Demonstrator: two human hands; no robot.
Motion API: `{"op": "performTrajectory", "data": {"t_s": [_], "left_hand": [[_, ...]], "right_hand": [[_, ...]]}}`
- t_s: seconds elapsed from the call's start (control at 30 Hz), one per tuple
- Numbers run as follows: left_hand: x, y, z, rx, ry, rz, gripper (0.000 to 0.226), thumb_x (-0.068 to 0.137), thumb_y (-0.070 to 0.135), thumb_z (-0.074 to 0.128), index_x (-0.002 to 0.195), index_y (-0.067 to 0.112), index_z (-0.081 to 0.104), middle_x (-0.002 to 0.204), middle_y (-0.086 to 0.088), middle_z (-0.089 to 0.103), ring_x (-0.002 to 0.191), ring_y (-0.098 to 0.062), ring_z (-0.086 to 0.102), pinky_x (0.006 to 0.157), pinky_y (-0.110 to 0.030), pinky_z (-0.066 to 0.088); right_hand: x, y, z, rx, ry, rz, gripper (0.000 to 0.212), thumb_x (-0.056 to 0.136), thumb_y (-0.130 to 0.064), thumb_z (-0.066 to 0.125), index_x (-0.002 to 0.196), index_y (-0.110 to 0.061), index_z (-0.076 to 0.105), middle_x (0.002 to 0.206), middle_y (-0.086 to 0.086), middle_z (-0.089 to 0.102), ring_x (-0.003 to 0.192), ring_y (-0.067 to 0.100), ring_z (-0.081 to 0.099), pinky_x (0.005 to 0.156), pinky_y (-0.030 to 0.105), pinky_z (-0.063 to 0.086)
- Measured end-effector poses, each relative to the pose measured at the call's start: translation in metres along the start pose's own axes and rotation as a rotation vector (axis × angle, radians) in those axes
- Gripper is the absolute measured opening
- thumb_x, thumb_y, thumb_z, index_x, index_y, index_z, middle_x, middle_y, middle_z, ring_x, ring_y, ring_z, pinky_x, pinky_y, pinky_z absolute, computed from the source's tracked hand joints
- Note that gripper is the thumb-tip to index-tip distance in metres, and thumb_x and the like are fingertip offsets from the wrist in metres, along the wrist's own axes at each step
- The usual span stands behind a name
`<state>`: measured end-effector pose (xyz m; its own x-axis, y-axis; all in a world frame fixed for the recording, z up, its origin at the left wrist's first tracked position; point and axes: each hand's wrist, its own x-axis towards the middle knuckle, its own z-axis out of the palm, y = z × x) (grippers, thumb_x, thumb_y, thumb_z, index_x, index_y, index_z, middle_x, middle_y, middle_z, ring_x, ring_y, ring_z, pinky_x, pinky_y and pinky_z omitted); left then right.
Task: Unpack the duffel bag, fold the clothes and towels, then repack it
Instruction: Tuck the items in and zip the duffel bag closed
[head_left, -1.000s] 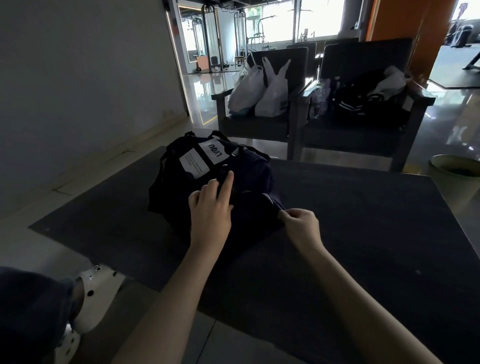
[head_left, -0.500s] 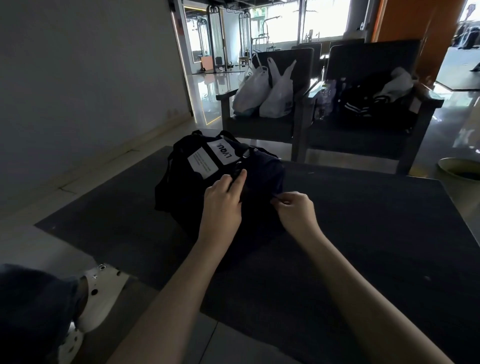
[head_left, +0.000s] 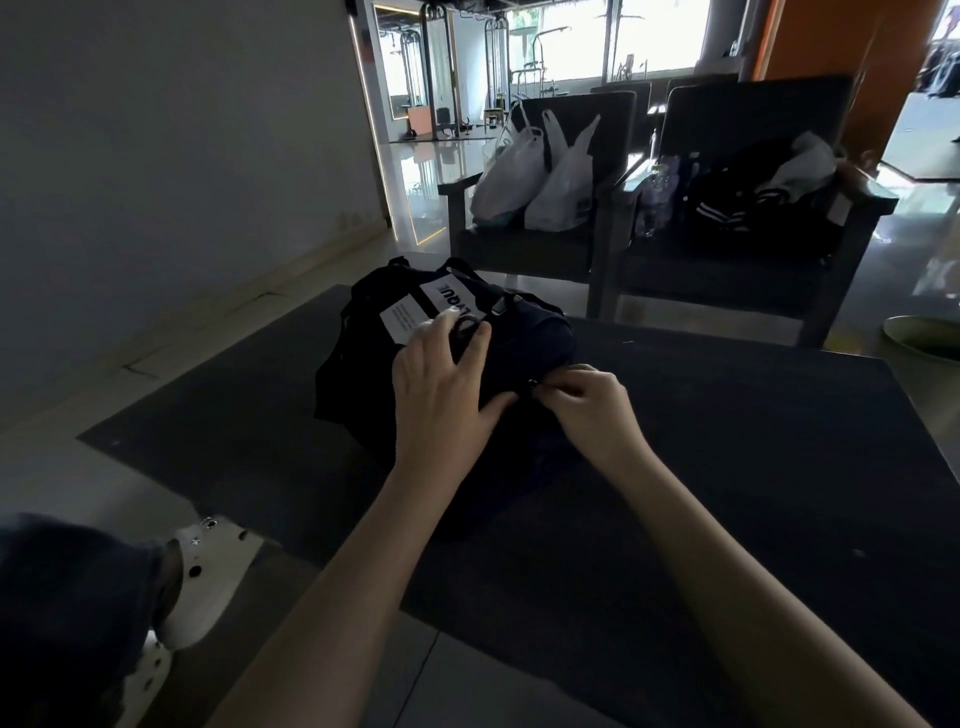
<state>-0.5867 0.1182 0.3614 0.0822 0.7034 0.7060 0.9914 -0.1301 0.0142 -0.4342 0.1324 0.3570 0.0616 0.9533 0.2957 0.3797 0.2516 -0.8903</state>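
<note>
Dark navy fabric duffel bag (head_left: 537, 338) unmoved; left hand (head_left: 441, 387) lies flat on it, fingers now wider; right hand (head_left: 589, 408), shifted inward, pinches small metal zipper pull (head_left: 531, 385).

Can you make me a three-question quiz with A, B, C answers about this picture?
1. Where is the dark fabric duffel bag?
A) on the dark floor mat
B) on a bed
C) on a shelf

2. What colour are the plastic shopping bags on the dark armchair?
A) red
B) white
C) green

3. What is the right hand doing?
A) holding a towel
B) lying flat on the floor
C) pinching a small zipper pull on the bag

Answers: 1 A, the mat lies under it; 2 B, both look white; 3 C, its fingers curl at the bag's end while the left hand rests open on top.
</note>
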Motion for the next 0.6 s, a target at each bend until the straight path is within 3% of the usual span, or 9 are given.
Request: {"op": "performTrajectory", "data": {"t_s": [0.1, 0.17, 0.23, 0.37, 0.6], "left_hand": [[-0.006, 0.006, -0.001, 0.200, 0.148, 0.122, 0.054, 0.074, 0.035, 0.073, 0.123, 0.017, 0.058, 0.120, -0.010, 0.051, 0.108, -0.026, 0.047, 0.086, -0.038, 0.044], [-0.008, 0.008, 0.001, 0.186, 0.229, 0.243, 0.037, 0.071, 0.019, 0.078, 0.105, 0.015, 0.063, 0.099, -0.007, 0.056, 0.088, -0.023, 0.054, 0.071, -0.035, 0.044], [-0.009, 0.009, 0.005, 0.082, 0.193, 0.287, 0.027, 0.071, 0.016, 0.079, 0.092, 0.014, 0.064, 0.089, -0.005, 0.058, 0.078, -0.021, 0.057, 0.066, -0.034, 0.046], [-0.012, 0.015, 0.009, -0.025, 0.085, 0.248, 0.023, 0.074, 0.031, 0.075, 0.090, 0.016, 0.067, 0.090, -0.001, 0.059, 0.079, -0.020, 0.057, 0.069, -0.036, 0.046], [-0.004, 0.029, 0.015, -0.051, 0.117, 0.126, 0.013, 0.073, 0.016, 0.078, 0.081, 0.021, 0.069, 0.080, 0.004, 0.057, 0.072, -0.016, 0.056, 0.067, -0.031, 0.041]], "right_hand": [[-0.001, -0.005, -0.003, -0.010, -0.018, -0.008, 0.013, 0.084, -0.011, 0.065, 0.083, -0.002, 0.074, 0.088, 0.005, 0.069, 0.084, 0.017, 0.063, 0.078, 0.027, 0.048], [0.000, -0.004, -0.006, -0.005, -0.034, 0.003, 0.017, 0.084, -0.012, 0.064, 0.080, 0.002, 0.072, 0.086, 0.012, 0.070, 0.084, 0.026, 0.064, 0.076, 0.037, 0.051], [-0.001, -0.003, -0.008, 0.010, -0.043, 0.015, 0.018, 0.084, -0.012, 0.063, 0.079, 0.002, 0.071, 0.087, 0.014, 0.069, 0.084, 0.027, 0.064, 0.075, 0.039, 0.051], [-0.005, -0.007, -0.004, 0.038, -0.059, -0.008, 0.015, 0.084, -0.006, 0.059, 0.079, -0.004, 0.073, 0.093, 0.002, 0.066, 0.087, 0.014, 0.062, 0.074, 0.020, 0.048], [-0.003, -0.002, -0.007, -0.095, -0.081, -0.150, 0.015, 0.083, -0.005, 0.059, 0.075, 0.002, 0.071, 0.093, 0.000, 0.062, 0.086, 0.013, 0.059, 0.069, 0.012, 0.042]]}}
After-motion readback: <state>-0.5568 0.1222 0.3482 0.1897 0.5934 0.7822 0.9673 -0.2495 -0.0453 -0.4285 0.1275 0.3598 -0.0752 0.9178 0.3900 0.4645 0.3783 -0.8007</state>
